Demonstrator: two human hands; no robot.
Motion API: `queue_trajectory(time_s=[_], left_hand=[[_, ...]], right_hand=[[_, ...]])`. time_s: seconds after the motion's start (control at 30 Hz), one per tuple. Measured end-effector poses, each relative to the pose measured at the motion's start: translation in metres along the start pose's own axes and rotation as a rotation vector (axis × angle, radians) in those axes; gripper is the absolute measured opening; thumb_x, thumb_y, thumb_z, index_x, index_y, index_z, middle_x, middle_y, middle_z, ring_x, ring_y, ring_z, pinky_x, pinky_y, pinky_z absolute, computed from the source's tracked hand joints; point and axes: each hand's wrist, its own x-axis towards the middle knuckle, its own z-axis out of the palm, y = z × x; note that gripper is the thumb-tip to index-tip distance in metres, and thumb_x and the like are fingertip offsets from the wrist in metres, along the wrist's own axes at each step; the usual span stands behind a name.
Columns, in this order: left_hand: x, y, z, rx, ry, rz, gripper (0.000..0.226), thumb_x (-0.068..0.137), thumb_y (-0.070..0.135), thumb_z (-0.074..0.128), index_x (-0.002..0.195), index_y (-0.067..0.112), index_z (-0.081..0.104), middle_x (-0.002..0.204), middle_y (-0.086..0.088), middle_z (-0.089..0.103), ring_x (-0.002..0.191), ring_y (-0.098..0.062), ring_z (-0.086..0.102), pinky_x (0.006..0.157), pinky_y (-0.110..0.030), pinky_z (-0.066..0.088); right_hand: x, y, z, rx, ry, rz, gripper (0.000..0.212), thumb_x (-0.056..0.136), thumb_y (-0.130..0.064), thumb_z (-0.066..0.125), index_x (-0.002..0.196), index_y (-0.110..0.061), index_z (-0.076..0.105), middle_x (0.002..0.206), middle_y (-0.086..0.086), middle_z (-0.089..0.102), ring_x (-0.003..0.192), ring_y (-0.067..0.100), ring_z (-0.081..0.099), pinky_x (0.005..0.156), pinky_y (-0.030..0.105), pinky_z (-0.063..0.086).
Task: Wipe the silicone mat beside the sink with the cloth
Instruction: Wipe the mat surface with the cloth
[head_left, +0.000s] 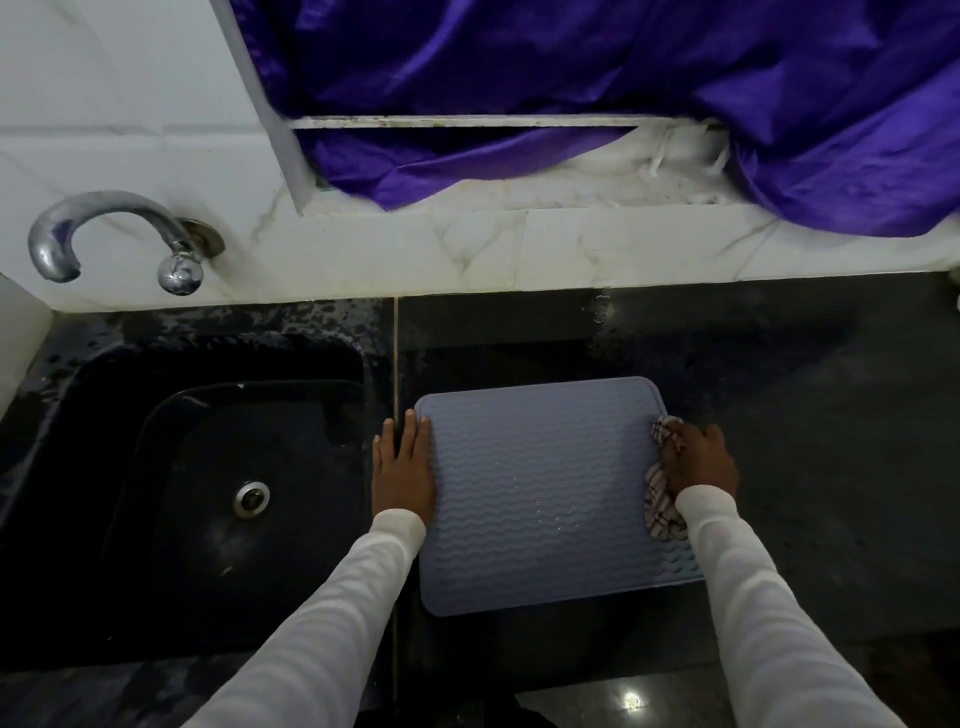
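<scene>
A blue-grey silicone mat (545, 493) with wavy ridges lies flat on the dark counter, just right of the sink. My left hand (402, 467) rests flat with fingers together on the mat's left edge, partly on the counter. My right hand (698, 460) sits at the mat's right edge, closed over a bunched white cloth with dark checks (658, 506). Part of the cloth sticks out above and below the hand onto the mat. Small water drops glisten near the mat's middle.
A black sink (208, 493) with a metal drain (251, 498) lies to the left. A chrome tap (119, 236) juts from the white marble wall. Purple fabric (623, 78) hangs over the window ledge behind. Dark counter (805, 415) extends right of the mat.
</scene>
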Motion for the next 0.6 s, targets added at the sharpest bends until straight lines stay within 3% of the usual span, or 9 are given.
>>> queue_trajectory(time_s=[0.17,0.27,0.37,0.47,0.6], left_hand=[[0.005,-0.009,-0.006,0.071,-0.025,0.038,0.063,0.102,0.018,0.03,0.155,0.021,-0.004,0.163,-0.001,-0.007,0.15,-0.028,-0.005,0.121,-0.046,-0.004],[0.007,-0.012,-0.008,0.084,-0.036,0.047,0.063,0.102,0.022,0.031,0.155,0.022,-0.004,0.163,0.0,-0.007,0.15,-0.026,-0.004,0.121,-0.046,-0.004],[0.011,-0.014,-0.009,0.081,-0.059,0.054,0.069,0.1,0.026,0.038,0.155,0.021,-0.002,0.163,-0.001,-0.005,0.15,-0.026,-0.003,0.121,-0.046,-0.004],[0.014,-0.016,-0.01,0.085,-0.062,0.073,0.066,0.1,0.026,0.037,0.155,0.02,0.001,0.164,-0.002,-0.002,0.15,-0.026,-0.002,0.121,-0.047,0.0],[0.014,-0.02,-0.008,0.057,-0.064,0.084,0.067,0.098,0.043,0.034,0.156,0.021,0.006,0.163,-0.002,0.002,0.15,-0.024,0.0,0.121,-0.044,-0.001]], right_hand=[[-0.034,-0.071,-0.011,0.18,0.049,-0.286,0.027,0.093,-0.027,0.056,0.116,-0.021,0.069,0.115,0.011,0.063,0.096,0.034,0.063,0.082,0.034,0.049],[-0.073,-0.123,-0.014,0.289,-0.151,-0.368,0.022,0.088,-0.028,0.063,0.109,-0.028,0.069,0.111,0.006,0.062,0.094,0.026,0.063,0.08,0.027,0.046],[-0.113,-0.159,0.002,0.222,-0.295,-0.472,0.02,0.085,-0.03,0.062,0.103,-0.027,0.07,0.108,0.006,0.063,0.094,0.028,0.063,0.08,0.029,0.047],[-0.147,-0.181,0.035,0.113,-0.271,-0.573,0.028,0.09,-0.038,0.05,0.111,-0.026,0.064,0.113,0.006,0.058,0.096,0.029,0.061,0.08,0.035,0.049],[-0.17,-0.189,0.075,0.096,-0.201,-0.576,0.048,0.093,-0.048,0.028,0.128,-0.025,0.053,0.122,0.013,0.049,0.098,0.032,0.056,0.076,0.043,0.053]])
